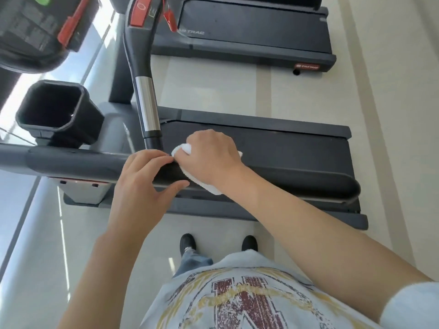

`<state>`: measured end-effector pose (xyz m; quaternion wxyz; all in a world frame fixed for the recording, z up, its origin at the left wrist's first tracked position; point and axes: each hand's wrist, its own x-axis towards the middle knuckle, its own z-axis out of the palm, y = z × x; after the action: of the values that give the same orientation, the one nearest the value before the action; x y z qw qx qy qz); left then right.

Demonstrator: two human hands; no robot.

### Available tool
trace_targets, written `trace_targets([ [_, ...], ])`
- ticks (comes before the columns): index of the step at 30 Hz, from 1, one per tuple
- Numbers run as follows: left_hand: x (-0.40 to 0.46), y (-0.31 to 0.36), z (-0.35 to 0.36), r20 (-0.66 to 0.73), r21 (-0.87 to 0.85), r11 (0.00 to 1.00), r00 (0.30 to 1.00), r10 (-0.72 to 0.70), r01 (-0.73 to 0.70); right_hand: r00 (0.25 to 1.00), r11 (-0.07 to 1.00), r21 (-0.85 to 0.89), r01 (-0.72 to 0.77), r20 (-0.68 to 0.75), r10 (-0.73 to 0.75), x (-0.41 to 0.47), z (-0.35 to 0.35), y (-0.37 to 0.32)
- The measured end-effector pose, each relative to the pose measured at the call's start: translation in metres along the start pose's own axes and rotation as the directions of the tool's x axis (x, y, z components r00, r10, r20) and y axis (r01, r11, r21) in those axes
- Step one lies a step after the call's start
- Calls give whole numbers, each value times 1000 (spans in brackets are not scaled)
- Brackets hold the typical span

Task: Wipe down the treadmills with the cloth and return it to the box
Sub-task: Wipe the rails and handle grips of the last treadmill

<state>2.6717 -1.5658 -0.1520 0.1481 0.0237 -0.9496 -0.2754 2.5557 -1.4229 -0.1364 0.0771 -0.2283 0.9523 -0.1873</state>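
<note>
I have the right hand (211,157) clenched around the white cloth (184,148), pressing it onto the near handrail (71,162) of the closest treadmill (285,150). The cloth is bunched under the palm: one fold shows past the knuckles and a corner hangs below the rail beside the wrist. This grip wraps the cloth over the rail's rounded top, so, as I judge it, one stroke can cover the top and the side together.

The left hand (145,176) rests on the same rail, just beside the right hand. Its fingers lie fairly straight over the top and the thumb reaches under the rail's lower edge toward the cloth. I read this as a steadying hold with a released grip; it grasps nothing but the rail it leans on.

The upright post with the chrome sleeve (147,105) meets the rail just above the cloth. The cup holder (57,110) sits farther left. A second treadmill (256,27) stands beyond, well apart.

Task status, as judged: wiping is in progress on the first machine. The box is not in view, so I cannot tell where the cloth must return.
</note>
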Motion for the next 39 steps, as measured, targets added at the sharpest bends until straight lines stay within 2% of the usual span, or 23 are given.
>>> trace_targets([
  [2, 0, 0, -2, 12, 45, 999, 1000, -6, 6, 998, 998, 67, 10, 66, -14, 5, -4, 2],
  [7, -3, 2, 5, -18, -3, 998, 998, -63, 63, 997, 996, 56, 74, -17, -73, -28, -19, 33],
  [10, -5, 1, 8, -41, -37, 996, 996, -83, 81, 999, 996, -91, 11, -48, -16, -52, -36, 76],
  [14, -3, -1, 10, -55, -58, 994, 994, -98, 95, 984, 991, -3, -131, 121, 131, -56, -59, 112],
  [16, -4, -1, 11, -60, -67, 993, 993, -104, 100, 969, 989, -8, -151, 198, 149, -42, -60, 107],
  [18, -4, -1, 11, -58, -71, 992, 992, -111, 106, 965, 994, 13, -111, 239, 105, -25, -51, 86],
  [22, -2, 1, 8, -54, -73, 989, 990, -134, 130, 969, 997, 76, -2, 246, -17, 11, -16, 23],
  [25, 0, 5, 5, -26, -67, 989, 991, -133, 131, 955, 987, 157, -15, 296, -32, 28, -5, -2],
  [28, 2, 9, -1, 13, -10, 989, 989, -148, 148, 942, 968, 245, -52, 333, -34, 25, -9, 10],
  [30, 4, 19, -1, 36, 49, 991, 991, -125, 123, 943, 970, 233, -65, 332, -16, 14, -16, 27],
  [34, 7, 67, 30, 132, 46, 996, 989, 65, -72, 955, 981, 158, -109, 291, 60, -15, -39, 83],
  [39, 19, 117, 70, 221, 10, 994, 970, 106, -111, 959, 981, 65, -182, 233, 162, -58, -74, 156],
])
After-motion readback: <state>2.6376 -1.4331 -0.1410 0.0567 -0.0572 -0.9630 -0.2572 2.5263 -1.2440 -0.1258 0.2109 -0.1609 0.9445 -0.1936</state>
